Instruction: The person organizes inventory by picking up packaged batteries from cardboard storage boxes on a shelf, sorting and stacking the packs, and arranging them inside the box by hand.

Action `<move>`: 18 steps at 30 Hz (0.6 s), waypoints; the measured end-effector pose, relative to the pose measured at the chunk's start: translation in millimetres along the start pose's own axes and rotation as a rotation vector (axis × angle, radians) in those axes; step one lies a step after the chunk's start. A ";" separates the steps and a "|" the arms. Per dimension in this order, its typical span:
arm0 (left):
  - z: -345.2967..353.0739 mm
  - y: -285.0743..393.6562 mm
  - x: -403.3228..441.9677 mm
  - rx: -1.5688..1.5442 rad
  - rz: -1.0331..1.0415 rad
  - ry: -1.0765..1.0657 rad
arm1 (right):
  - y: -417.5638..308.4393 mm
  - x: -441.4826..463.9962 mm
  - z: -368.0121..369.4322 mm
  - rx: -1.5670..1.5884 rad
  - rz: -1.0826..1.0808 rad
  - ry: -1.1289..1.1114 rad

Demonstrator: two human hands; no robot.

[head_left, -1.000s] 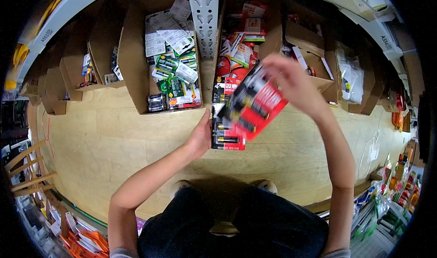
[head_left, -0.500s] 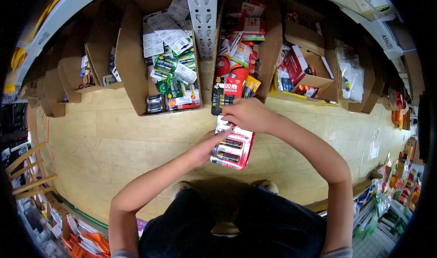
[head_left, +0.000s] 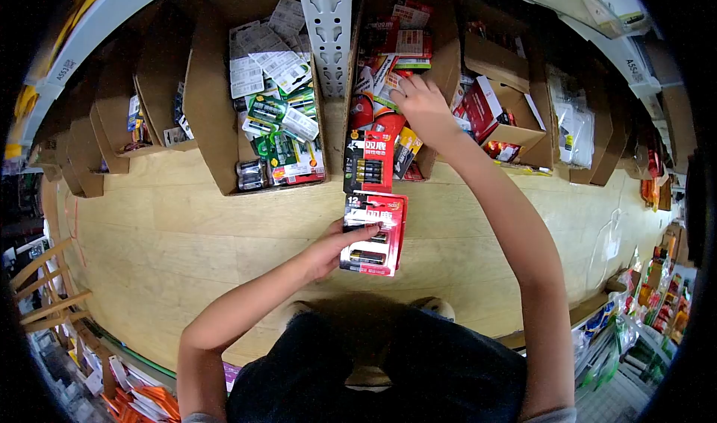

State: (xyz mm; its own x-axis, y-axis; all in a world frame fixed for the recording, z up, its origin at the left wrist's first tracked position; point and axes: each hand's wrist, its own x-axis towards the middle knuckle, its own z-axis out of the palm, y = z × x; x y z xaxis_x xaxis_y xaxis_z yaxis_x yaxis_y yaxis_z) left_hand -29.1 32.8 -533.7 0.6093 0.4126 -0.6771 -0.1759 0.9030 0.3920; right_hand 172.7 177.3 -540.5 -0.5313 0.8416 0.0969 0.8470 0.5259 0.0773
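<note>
As far as I can see, a small stack of red, black and white battery packs [head_left: 370,257] is gathered in one hand at the middle of the frame, while plenty of loose packs [head_left: 411,44] lie jumbled in the open cardboard box [head_left: 442,31] at top centre. So a few are in hand and many are in the box, by my judgement.

The left hand [head_left: 326,251] is closed on the stack's left side, thumb laid across the front, holding it over the wooden floor [head_left: 187,236]. Just above the stack, a smaller red-and-black pack [head_left: 368,162] sits at the box's near left corner; I can't tell whether the two touch.

The right hand [head_left: 429,113] is well apart from the left, reaching into the box with its fingers loosely spread over the packs. I see nothing gripped in it, and can't tell whether the fingertips touch any.
</note>
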 end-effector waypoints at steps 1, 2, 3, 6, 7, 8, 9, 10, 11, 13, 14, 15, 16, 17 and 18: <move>-0.2 0.3 0.3 0.006 -0.004 0.001 | 4.2 4.2 6.7 -0.224 -0.053 -0.009; -0.7 0.1 1.4 0.000 -0.006 0.001 | 5.8 6.9 15.0 -0.253 -0.050 -0.084; -1.9 -0.1 2.5 -0.008 -0.006 0.001 | 5.5 6.3 22.8 -0.253 -0.047 -0.083; -4.7 1.5 0.2 -0.013 -0.018 0.013 | 6.2 6.2 36.9 -0.275 -0.030 -0.170; -5.4 2.1 -1.5 -0.042 -0.047 0.027 | 6.1 6.9 36.3 -0.316 -0.025 -0.213; -7.8 -0.7 -0.9 -0.036 -0.024 0.023 | 5.8 7.5 35.7 -0.357 -0.019 -0.257; -8.9 -0.4 -1.8 -0.039 -0.021 0.026 | 5.5 8.2 35.7 -0.355 -0.024 -0.256; -9.4 0.2 -2.5 -0.048 -0.019 0.027 | 5.4 8.9 35.7 -0.377 -0.025 -0.234; -9.8 0.2 -3.1 -0.058 -0.017 0.028 | 4.8 9.3 35.7 -0.399 -0.026 -0.212; -10.7 0.6 -2.6 -0.069 -0.025 0.054 | 3.6 11.4 31.0 -0.396 -0.049 -0.262; -10.9 1.2 -2.2 -0.074 -0.035 0.078 | 4.3 12.4 30.6 -0.375 -0.052 -0.277; -11.8 0.5 -0.6 -0.072 -0.033 0.076 | 5.2 12.9 28.4 -0.355 -0.054 -0.290; -13.6 -1.5 1.8 -0.104 -0.021 0.061 | 6.5 11.3 25.8 -0.357 -0.052 -0.290; -14.3 -2.6 3.2 -0.136 -0.010 0.046 | 8.3 8.4 22.7 -0.359 -0.094 -0.267; -13.4 -2.4 3.5 -0.134 -0.010 0.043 | 9.0 6.5 15.5 -0.362 -0.138 -0.244</move>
State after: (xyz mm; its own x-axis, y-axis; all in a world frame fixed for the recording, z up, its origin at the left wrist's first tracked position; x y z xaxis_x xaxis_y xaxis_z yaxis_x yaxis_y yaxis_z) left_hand -36.8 33.7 -545.4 0.5779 0.4060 -0.7079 -0.2733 0.9136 0.3009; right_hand 177.1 189.4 -554.6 -0.5829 0.7942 -0.1716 0.6864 0.5944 0.4190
